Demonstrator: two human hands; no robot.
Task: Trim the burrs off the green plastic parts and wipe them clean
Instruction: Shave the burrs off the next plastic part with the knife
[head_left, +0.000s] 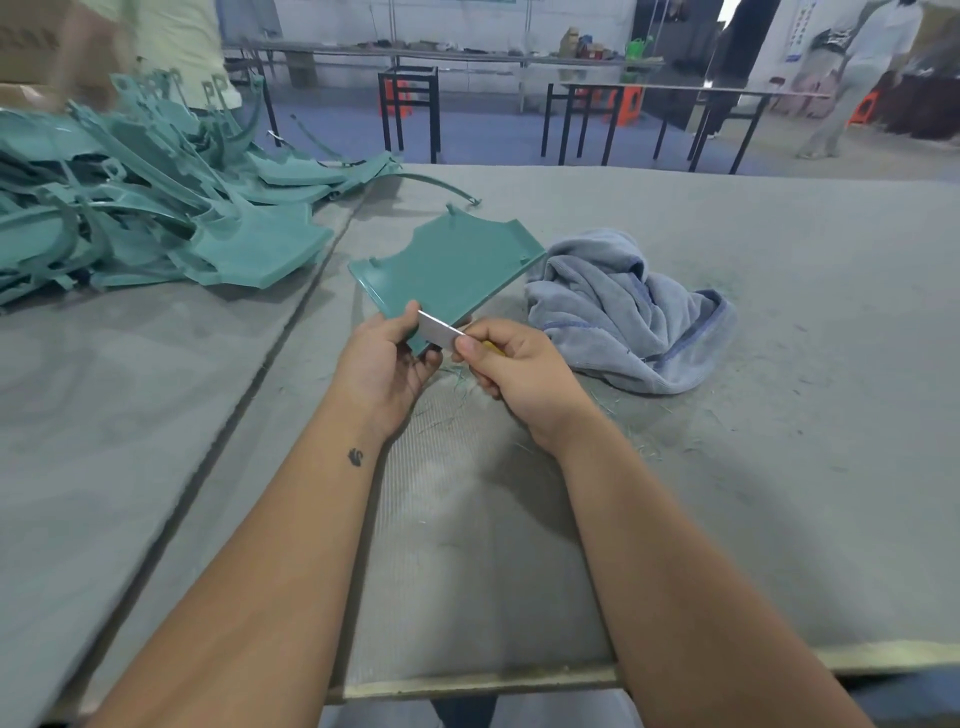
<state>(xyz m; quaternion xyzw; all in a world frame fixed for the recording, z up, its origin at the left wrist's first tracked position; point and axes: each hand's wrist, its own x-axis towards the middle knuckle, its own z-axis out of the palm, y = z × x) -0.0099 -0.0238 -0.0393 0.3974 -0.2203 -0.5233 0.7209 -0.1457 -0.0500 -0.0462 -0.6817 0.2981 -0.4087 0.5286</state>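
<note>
My left hand (387, 358) grips the near corner of a flat green plastic part (447, 262), holding it tilted above the table. My right hand (511, 371) pinches a small knife with a yellow handle; its silver blade (436, 330) lies against the part's near edge, between my two thumbs. A crumpled grey-blue cloth (623, 312) lies on the table just right of the part. Thin green shavings (457, 382) are scattered under my hands.
A large pile of green plastic parts (145, 208) covers the table's left side. A seam (249, 384) runs between two grey table tops. Black metal tables and orange stools stand behind. People stand at far left and far right.
</note>
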